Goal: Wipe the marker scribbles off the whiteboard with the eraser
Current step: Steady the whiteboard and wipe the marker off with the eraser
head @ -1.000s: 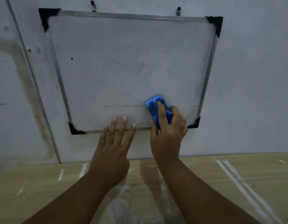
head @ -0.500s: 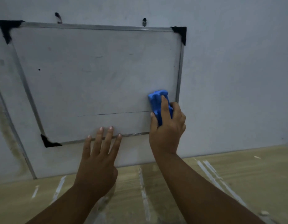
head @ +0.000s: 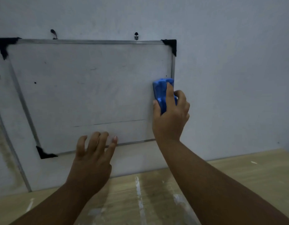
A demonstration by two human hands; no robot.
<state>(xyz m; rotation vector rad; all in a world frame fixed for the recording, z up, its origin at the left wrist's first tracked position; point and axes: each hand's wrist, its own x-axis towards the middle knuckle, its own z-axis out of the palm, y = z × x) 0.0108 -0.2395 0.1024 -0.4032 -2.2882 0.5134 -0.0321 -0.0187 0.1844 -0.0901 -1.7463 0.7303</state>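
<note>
A whiteboard (head: 85, 88) with a metal frame and black corner caps hangs on the wall. A thin dark marker line (head: 108, 123) runs across its lower part, and a few small dark specks mark the rest. My right hand (head: 170, 120) grips a blue eraser (head: 161, 93) and presses it flat on the board by the right frame edge. My left hand (head: 93, 153) rests with spread fingers on the board's bottom frame edge.
Two hooks (head: 136, 36) on the grey wall hold the board's top edge. Below lies a wooden surface (head: 237, 169) streaked with white paint. A vertical metal strip (head: 12, 148) and a brownish stain run down the wall at left.
My right hand has slid the eraser right and up along the board to its right edge. The right end of the marker line is gone. The view has shifted.
</note>
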